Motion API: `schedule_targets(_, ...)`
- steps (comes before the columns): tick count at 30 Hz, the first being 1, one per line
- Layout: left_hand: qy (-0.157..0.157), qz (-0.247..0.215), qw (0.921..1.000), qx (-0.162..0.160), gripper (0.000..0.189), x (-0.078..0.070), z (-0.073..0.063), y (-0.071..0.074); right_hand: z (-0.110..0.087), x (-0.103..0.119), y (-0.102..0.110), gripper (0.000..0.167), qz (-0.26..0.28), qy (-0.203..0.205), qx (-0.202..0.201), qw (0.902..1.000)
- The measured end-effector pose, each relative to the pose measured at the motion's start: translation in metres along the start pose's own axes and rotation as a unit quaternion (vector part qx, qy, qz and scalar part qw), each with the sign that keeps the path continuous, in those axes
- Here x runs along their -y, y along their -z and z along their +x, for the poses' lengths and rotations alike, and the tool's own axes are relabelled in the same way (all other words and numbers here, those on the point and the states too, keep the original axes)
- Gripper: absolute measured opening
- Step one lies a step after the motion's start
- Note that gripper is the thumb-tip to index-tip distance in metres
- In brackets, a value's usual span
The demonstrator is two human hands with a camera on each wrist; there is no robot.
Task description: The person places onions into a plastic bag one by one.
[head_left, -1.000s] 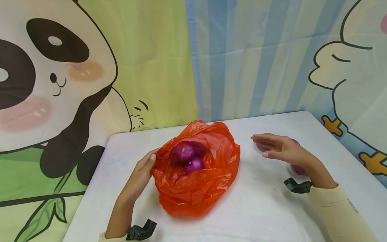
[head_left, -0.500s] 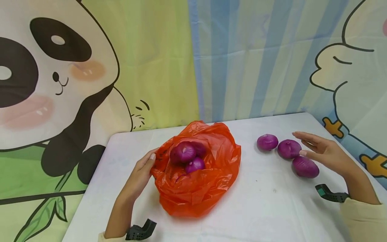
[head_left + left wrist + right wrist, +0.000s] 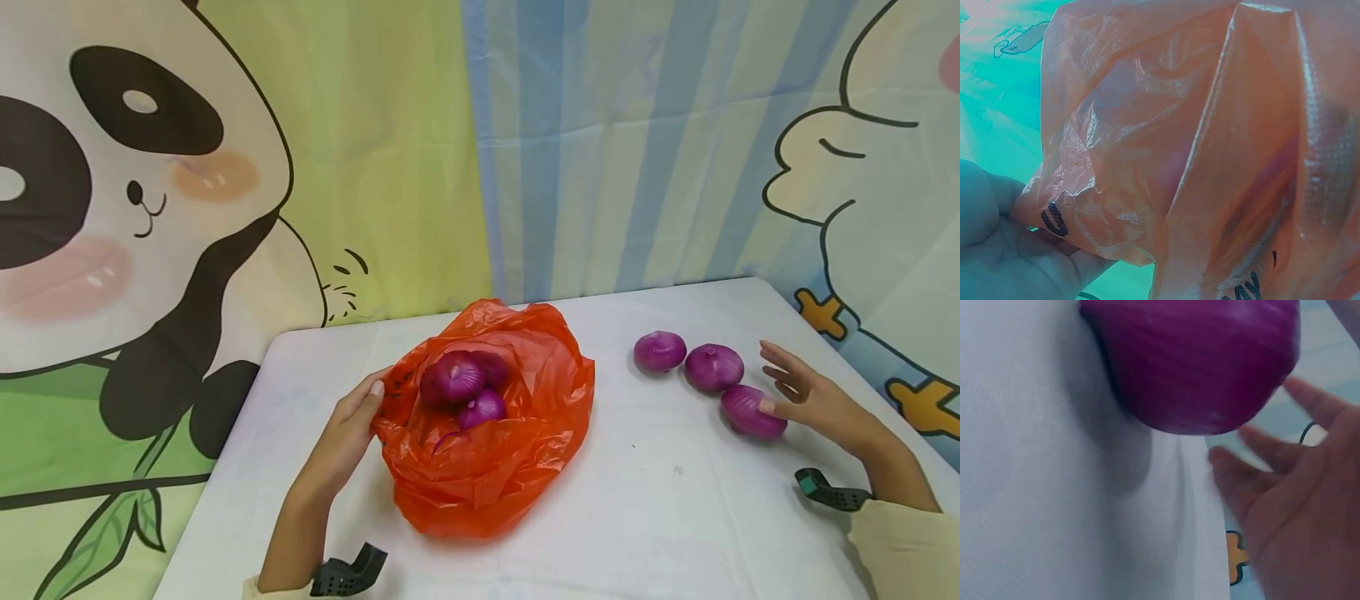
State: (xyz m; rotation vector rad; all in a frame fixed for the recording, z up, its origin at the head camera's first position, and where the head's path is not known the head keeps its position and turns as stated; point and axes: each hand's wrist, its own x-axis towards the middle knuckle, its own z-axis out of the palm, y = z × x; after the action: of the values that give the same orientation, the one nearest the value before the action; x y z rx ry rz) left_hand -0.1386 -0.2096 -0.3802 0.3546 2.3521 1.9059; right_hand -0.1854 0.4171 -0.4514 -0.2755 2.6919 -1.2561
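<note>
An orange-red plastic bag [image 3: 487, 483] stands with its mouth spread wide on the table, several red onions [image 3: 459, 377] heaped inside. My left hand [image 3: 341, 442] pinches the bag's left rim between thumb and fingers; in the left wrist view the bag's thin film [image 3: 1122, 156] fills most of the picture. On the right, my right hand [image 3: 821, 408] is beside the nearest of three loose red onions [image 3: 752, 412], fingers spread and thumb tip right at its skin. The right wrist view shows this onion [image 3: 1197, 362] close up, with the fingers [image 3: 1254, 478] extended near it.
Two more red onions [image 3: 714, 367] sit behind the nearest one, toward the back right of the white-covered table [image 3: 600, 533]. A printed curtain [image 3: 570, 150] hangs along the table's back edge.
My right hand has moved right, from over the loose onions to the right side of the nearest one, uncovering all three. The left hand keeps its hold on the bag's rim.
</note>
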Motion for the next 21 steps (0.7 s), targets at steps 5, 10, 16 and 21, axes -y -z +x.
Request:
schedule_targets(5, 0.001, -0.002, 1.0, -0.001, 0.05, 0.0, 0.0, 0.001, -0.003, 0.002, -0.003, 0.095, 0.003, -0.004, 0.027, 0.9996)
schedule_targets(10, -0.002, -0.005, 1.0, 0.0, 0.05, 0.0, 0.001, 0.001, -0.007, 0.007, -0.002, 0.066, -0.035, -0.009, 0.03, 0.9989)
schedule_targets(16, -0.008, -0.006, 0.9999, 0.002, 0.048, 0.001, 0.001, 0.001, -0.008, 0.008, -0.001, 0.055, -0.048, -0.016, 0.042, 0.9978)
schedule_targets(21, -0.004, -0.002, 1.0, 0.001, 0.048, 0.001, 0.0, 0.001, -0.011, 0.012, 0.003, 0.054, -0.053, -0.011, 0.045, 0.9975)
